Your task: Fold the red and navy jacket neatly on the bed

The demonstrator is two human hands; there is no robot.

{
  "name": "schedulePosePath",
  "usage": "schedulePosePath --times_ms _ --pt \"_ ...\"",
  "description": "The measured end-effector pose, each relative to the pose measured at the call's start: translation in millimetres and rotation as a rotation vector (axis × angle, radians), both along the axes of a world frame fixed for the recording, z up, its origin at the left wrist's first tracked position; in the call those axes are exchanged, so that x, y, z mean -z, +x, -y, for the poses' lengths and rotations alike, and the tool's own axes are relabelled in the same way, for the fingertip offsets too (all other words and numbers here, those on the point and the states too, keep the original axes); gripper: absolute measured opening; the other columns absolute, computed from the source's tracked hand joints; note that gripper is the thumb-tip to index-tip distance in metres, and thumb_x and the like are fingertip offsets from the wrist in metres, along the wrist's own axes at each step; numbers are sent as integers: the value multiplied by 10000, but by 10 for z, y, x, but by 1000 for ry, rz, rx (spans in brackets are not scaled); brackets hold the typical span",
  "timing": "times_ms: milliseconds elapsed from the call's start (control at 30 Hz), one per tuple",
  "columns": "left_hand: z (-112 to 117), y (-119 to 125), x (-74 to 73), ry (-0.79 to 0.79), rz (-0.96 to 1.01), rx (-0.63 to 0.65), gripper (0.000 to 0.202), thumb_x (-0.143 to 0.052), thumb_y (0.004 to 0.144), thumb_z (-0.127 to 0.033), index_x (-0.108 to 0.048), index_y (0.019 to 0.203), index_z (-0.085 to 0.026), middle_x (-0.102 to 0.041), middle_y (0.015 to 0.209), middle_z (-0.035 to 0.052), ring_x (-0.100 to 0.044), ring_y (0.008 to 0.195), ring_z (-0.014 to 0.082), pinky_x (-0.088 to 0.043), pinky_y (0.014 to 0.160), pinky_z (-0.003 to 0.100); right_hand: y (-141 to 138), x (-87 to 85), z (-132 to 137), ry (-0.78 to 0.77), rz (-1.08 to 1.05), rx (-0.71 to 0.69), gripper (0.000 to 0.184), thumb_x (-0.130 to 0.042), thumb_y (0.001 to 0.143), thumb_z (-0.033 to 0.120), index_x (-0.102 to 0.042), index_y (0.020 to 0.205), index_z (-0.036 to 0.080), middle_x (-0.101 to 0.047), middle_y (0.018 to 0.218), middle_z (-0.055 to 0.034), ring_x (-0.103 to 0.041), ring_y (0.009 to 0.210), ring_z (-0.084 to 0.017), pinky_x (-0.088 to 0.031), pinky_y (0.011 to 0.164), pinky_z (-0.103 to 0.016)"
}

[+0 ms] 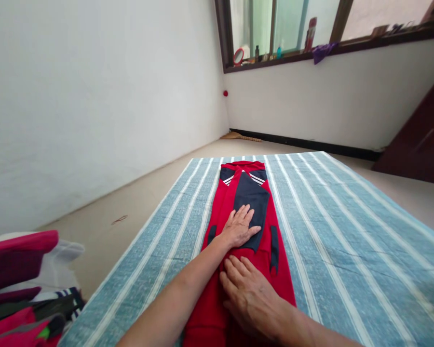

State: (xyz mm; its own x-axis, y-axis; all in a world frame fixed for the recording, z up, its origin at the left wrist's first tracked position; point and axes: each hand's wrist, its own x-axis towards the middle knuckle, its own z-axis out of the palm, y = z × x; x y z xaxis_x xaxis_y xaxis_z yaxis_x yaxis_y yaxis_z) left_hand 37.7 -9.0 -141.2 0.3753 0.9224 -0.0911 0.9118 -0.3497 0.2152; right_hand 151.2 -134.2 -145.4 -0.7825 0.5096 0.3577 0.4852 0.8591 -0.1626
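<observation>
Folded red-and-navy cloth garment lies along the middle of blue-and-white striped floor mat; left hand and right hand press flat on it, fingers spread. Dragging them could shift its folds.

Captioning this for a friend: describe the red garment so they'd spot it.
A blue striped sheet covers the floor. On it, under the left hand and right hand, lies a folded red garment with navy panels, apart from the clothes heaped at left.
</observation>
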Motion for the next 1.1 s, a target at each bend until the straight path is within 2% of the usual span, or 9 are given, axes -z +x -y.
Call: schedulePosePath --times_ms 200,300,400,500,600,700,833,967,1100 --pt "-36 -18 69 24 4 3 628 -404 941 -518 -320 1432 -135 -227 1539 136 -156 1423 251 -154 1141 493 42 142 379 16 -124 39 444 -482 928 446 -519 1259 152 -543 1325 -131 -464 1246 -281 -386 1038 -426" --pt "12 -21 18 40 14 2 610 -383 956 -493 -324 1426 -108 -257 1526 153 -183 1416 252 -183 1135 490 68 245 486 109 -252 46 395 -500 919 460 -558 1183 171 -612 1235 -112 -522 1183 -256 -411 1012 -400" --pt "189 -33 -69 52 29 32 588 -397 959 -469 -338 1418 -108 -290 1514 146 -196 1414 232 -194 1138 465 188 315 550 263 -337 15 288 -502 933 385 -589 1103 168 -671 1119 -92 -584 1088 -237 -456 959 -372" --pt "442 -50 -130 53 34 86 558 -428 953 -452 -377 1399 -121 -311 1507 135 -214 1409 227 -203 1137 465 347 295 582 357 -374 -15 199 -442 958 260 -614 1012 177 -699 1033 -56 -625 1006 -197 -479 928 -331" --pt "638 -57 -108 85 4 138 551 -444 950 -435 -384 1399 -122 -308 1506 142 -224 1405 244 -233 1125 484 432 226 592 360 -427 11 221 -401 958 180 -618 922 192 -713 971 -25 -642 971 -165 -476 940 -316" --pt "709 -50 -22 126 -31 152 565 -477 936 -426 -377 1408 -132 -312 1504 141 -234 1401 259 -242 1118 503 429 173 599 352 -452 12 222 -401 951 164 -613 890 191 -716 950 -24 -649 965 -163 -486 934 -320" --pt "695 -45 58 166 0 142 562 -498 923 -432 -393 1399 -153 -367 1477 138 -277 1385 266 -261 1108 519 435 161 631 330 -464 14 214 -408 939 148 -611 892 194 -716 952 -25 -649 979 -165 -487 940 -331" --pt "750 -31 13 211 81 151 501 -549 903 -353 -454 1346 -141 -427 1432 173 -335 1354 298 -299 1076 555 583 222 605 222 -483 186 223 -420 893 97 -604 998 165 -689 1056 -95 -594 1103 -226 -482 950 -414" --pt "901 43 -84 232 210 308 268 -567 867 -192 -608 1131 -165 -479 1394 146 -339 1353 280 -317 1083 501 768 338 442 118 -498 404 274 -441 870 87 -603 1073 174 -642 1141 -132 -574 1123 -252 -513 902 -448"
